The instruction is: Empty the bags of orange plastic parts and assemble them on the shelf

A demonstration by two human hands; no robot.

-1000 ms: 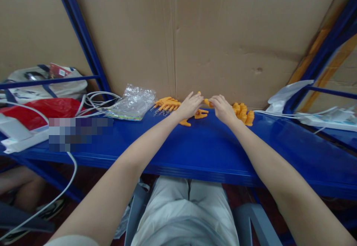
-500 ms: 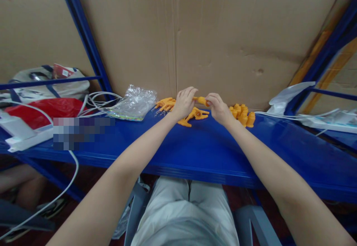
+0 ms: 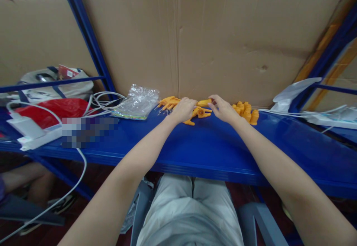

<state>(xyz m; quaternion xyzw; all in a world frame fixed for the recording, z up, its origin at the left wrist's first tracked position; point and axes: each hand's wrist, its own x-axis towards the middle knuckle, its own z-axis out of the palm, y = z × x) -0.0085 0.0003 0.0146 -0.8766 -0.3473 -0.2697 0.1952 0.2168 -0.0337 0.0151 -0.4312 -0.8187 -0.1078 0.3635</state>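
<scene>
An orange plastic piece (image 3: 204,102), roughly tube-shaped, is held up between my hands above the blue shelf top. My left hand (image 3: 184,109) is closed on its left end, and the back of the hand hides the fingertips. Around its right end are the thumb and fingers of my right hand (image 3: 223,109), pinching it loosely. Just below lies an orange hand-shaped piece (image 3: 203,112) with a round opening. More orange hand-shaped pieces (image 3: 169,101) lie left of my left hand, near small metal rings or chains (image 3: 163,112). Several stubby orange pieces (image 3: 247,112) are grouped right of my right hand.
A clear plastic bag (image 3: 139,102) lies at the left, beside white cables (image 3: 103,102) and a white power strip (image 3: 39,136). Farther left are a red bag (image 3: 55,108) and a cloth bag (image 3: 33,84). A cardboard sheet (image 3: 223,41) stands behind. Another person's legs (image 3: 30,179) show lower left.
The fingers of my right hand have spread slightly at the right end of the orange piece. The whole view has shifted a little.
</scene>
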